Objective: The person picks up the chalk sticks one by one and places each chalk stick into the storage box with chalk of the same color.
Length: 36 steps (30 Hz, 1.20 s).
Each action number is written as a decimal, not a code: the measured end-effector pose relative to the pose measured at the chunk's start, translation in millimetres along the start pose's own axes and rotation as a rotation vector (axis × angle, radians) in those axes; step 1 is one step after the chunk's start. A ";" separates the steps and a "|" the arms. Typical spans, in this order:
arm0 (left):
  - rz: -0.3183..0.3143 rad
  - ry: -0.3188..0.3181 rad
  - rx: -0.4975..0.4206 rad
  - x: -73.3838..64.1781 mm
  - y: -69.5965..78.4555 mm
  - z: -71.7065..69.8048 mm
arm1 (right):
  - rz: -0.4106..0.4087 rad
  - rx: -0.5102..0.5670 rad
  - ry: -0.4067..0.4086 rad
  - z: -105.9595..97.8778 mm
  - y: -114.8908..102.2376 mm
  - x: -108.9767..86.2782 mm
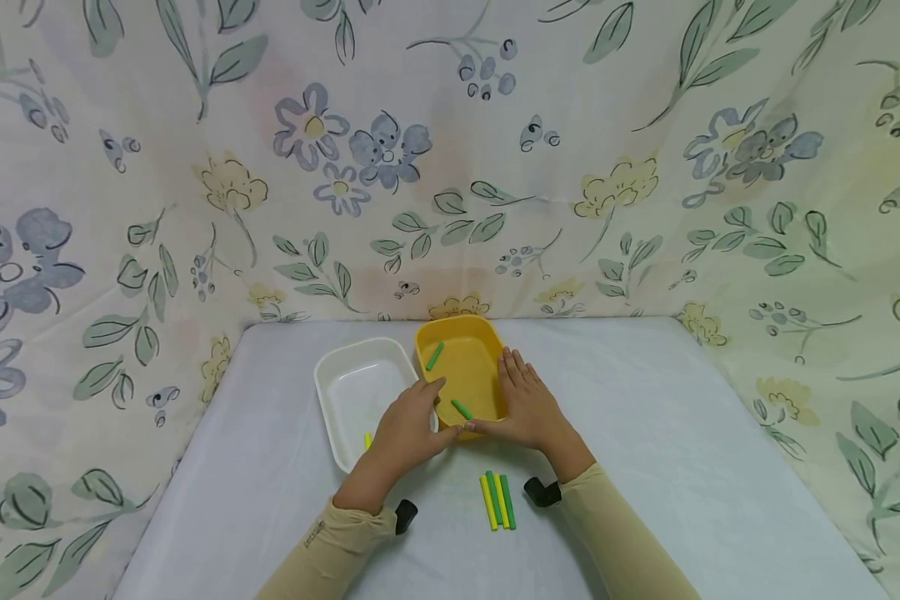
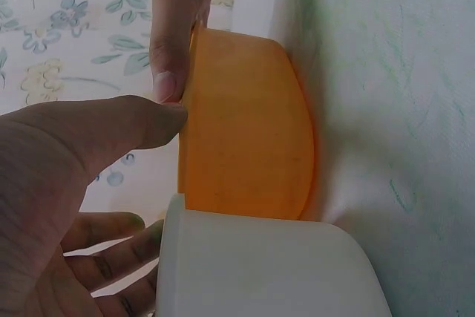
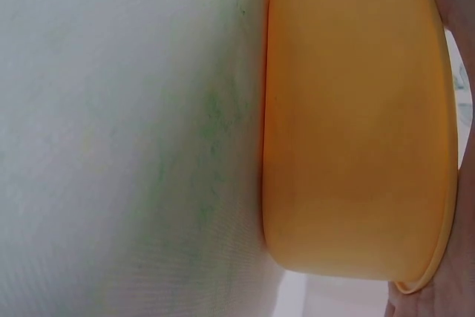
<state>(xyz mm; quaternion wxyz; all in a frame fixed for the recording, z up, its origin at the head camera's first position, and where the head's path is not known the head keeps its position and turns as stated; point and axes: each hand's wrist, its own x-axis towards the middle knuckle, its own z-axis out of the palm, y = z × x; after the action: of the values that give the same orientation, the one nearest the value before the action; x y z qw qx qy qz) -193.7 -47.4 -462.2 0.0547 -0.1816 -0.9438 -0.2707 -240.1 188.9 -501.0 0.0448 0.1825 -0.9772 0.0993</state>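
At the far part of the white table (image 1: 615,375), yellow tray (image 1: 471,358) sits right way up, just right of the white tray (image 1: 356,396). Left hand (image 1: 405,429) at its near-left corner: thumb reaching the near rim, spread from the loosely extended fingers by the left rim; exact fingertip contact cannot be told. Right hand (image 1: 528,408): fingers straight, close together along the right side, thumb spread to the near rim, its tip meeting the left thumb. Yellow tray contains two green sticks (image 1: 435,357), well apart; white tray, one yellow stick (image 1: 367,440), partly hidden. Nearer, four sticks (image 1: 502,502) lie side by side, yellow and green alternating.
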 end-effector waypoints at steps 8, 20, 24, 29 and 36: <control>-0.010 -0.014 0.000 -3.8 -3.3 3.2 | 0.000 0.007 -0.001 1.4 -0.6 -1.1; 0.062 0.063 -0.021 -16.6 -0.7 -0.7 | 0.029 0.012 -0.025 -0.8 -2.6 0.5; 0.086 0.084 -0.044 -20.0 1.3 -2.5 | 0.025 0.013 -0.025 -2.0 -2.9 0.7; 0.096 0.093 -0.060 -22.9 2.5 -2.4 | 0.023 0.010 -0.027 -2.0 -2.7 1.1; 0.091 0.060 -0.098 -28.7 8.2 0.1 | 0.031 0.013 -0.031 -1.2 -2.0 1.8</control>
<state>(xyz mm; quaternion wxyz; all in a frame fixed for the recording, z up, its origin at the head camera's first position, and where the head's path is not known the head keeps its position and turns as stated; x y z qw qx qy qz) -164.0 -49.9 -464.1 0.0863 -0.2188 -0.9181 -0.3191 -240.9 186.6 -499.3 0.0267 0.1689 -0.9798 0.1034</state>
